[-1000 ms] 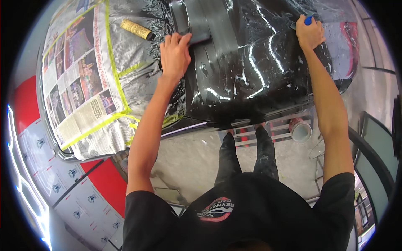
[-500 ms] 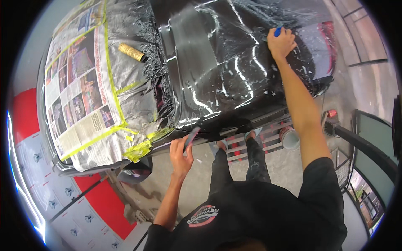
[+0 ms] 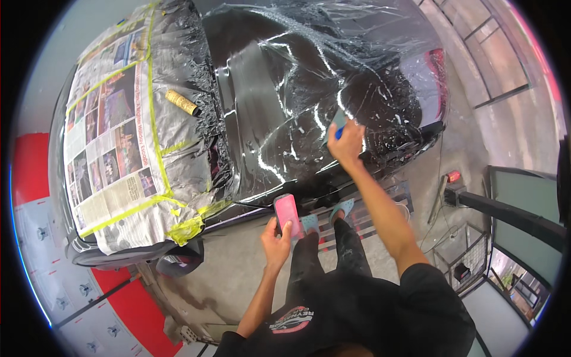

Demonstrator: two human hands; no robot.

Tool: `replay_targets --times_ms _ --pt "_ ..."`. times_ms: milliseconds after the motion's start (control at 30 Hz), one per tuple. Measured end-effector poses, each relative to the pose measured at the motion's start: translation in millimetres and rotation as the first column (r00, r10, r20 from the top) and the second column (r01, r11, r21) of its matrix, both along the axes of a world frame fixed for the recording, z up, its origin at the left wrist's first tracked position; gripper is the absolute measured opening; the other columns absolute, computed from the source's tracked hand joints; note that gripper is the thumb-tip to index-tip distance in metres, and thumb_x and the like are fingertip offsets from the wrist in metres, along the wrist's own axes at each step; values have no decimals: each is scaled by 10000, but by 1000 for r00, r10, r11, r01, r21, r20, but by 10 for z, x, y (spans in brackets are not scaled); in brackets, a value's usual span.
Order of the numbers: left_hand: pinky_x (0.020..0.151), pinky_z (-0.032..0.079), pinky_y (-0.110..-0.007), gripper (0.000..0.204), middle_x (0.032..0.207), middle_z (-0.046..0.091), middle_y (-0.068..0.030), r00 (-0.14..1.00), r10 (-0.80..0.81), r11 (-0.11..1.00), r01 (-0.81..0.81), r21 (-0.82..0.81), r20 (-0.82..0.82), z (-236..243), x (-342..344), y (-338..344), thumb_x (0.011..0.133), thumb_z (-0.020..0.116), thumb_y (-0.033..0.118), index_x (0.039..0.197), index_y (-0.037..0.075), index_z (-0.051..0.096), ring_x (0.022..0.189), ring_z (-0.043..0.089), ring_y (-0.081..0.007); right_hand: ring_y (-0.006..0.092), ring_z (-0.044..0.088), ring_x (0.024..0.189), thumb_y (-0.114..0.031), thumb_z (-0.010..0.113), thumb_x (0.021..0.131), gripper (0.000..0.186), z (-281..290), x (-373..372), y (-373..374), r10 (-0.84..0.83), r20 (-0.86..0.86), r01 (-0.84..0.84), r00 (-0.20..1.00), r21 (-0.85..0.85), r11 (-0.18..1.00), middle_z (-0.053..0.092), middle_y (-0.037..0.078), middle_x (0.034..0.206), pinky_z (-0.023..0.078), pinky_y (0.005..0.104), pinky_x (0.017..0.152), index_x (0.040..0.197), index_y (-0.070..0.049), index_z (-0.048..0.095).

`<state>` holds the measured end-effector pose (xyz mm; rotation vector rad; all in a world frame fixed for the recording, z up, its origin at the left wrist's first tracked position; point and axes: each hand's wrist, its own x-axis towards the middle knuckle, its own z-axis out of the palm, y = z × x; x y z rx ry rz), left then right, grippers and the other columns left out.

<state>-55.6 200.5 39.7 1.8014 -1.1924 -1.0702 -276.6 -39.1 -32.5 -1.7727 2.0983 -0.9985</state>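
My left hand point(image 3: 276, 238) grips a rectangular block with a pink face and dark back point(image 3: 286, 214), held off the car near its edge, above my legs. My right hand point(image 3: 348, 143) is closed on a blue-handled scraper point(image 3: 338, 132) with a grey-green blade, over the glossy black car panel point(image 3: 315, 83), which is streaked with white liquid. Left of that panel, newspaper masking point(image 3: 110, 160) with yellow tape and crumpled plastic covers the car. A gold patterned cylinder point(image 3: 181, 102) with a dark end lies on the masking.
I stand on a slatted platform point(image 3: 386, 196) beside the car. A pale bucket point(image 3: 402, 209) is mostly behind my right arm. A dark metal beam point(image 3: 511, 217), a wire-mesh frame point(image 3: 458, 250) and cables are on the right. Red and white wall panels point(image 3: 83, 303) are at the left.
My left hand has left the panel, dropped toward me and turned the block pink face up. My right hand has drawn the scraper leftward and down across the panel toward me.
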Motion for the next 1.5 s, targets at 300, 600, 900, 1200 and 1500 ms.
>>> replay_targets --times_ms 300,600,900,1200,1500 --pt "656 431 -216 136 836 630 51 972 16 1000 -19 -12 -233 89 79 -385 977 691 136 1021 7 684 740 516 -18 441 618 563 -349 650 916 477 -22 615 -9 -225 351 250 909 -29 968 605 216 588 453 546 595 668 57 610" --pt "764 586 -326 256 1065 727 -148 757 173 983 -93 158 -630 6 501 -626 1032 577 179 1217 7 609 824 715 -191 454 674 788 -389 637 926 438 -40 220 -267 -344 382 380 858 -21 925 684 245 801 500 543 740 902 48 659" --pt "708 479 -237 192 966 692 -5 922 68 997 -76 -5 -381 -31 519 -1462 1020 633 169 1134 16 631 810 595 -50 343 647 900 -309 615 912 329 -72 -174 -856 -357 -84 349 930 -101 932 667 155 879 445 464 793 844 11 653" --pt "701 471 -240 164 913 682 -5 976 110 986 -132 -107 -188 76 458 -2822 994 662 164 1044 10 638 789 583 -46 316 600 950 -293 598 939 298 -209 -666 -1414 -197 -105 178 975 -171 969 634 122 938 423 448 836 914 -2 658" --pt "699 511 -396 188 779 670 -119 700 177 959 36 -281 692 -14 773 -4466 923 691 155 985 -13 638 714 642 -245 296 580 986 -287 575 950 308 -151 -656 -1602 -267 -47 259 963 -135 956 628 104 982 396 446 860 904 3 670"
